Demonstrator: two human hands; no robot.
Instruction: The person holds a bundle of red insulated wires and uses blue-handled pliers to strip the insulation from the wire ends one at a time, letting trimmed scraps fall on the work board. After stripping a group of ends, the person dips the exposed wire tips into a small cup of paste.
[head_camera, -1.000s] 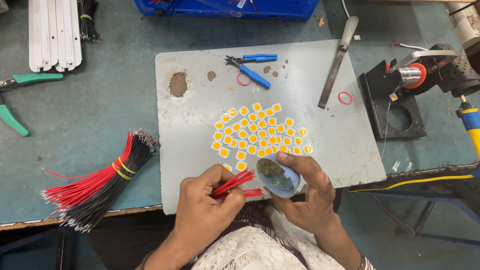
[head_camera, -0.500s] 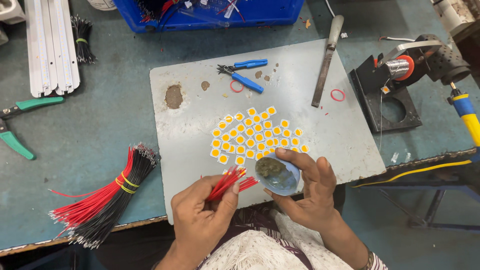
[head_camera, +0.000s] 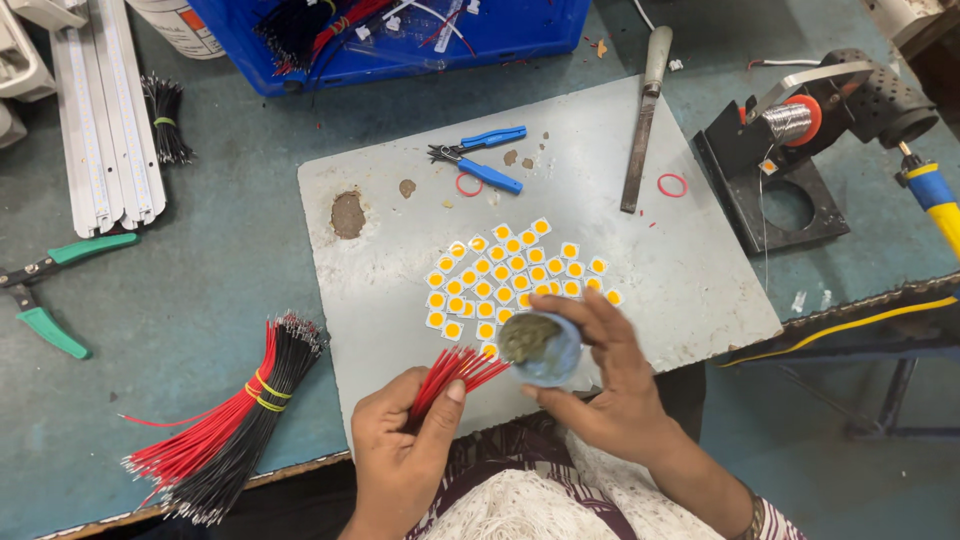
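Fingers (head_camera: 440, 400) of the left hand (head_camera: 400, 450) pinch a small bunch of red wires (head_camera: 455, 372), tips slanting up-right toward the blue tin (head_camera: 540, 350) cupped in the right hand (head_camera: 610, 390), almost touching it, above the counter (head_camera: 200, 300).

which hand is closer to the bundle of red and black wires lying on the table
Left. The left hand, gripping a bunch of red wires, is just right of the bundle. The right hand, holding a small blue tub, is farther right.
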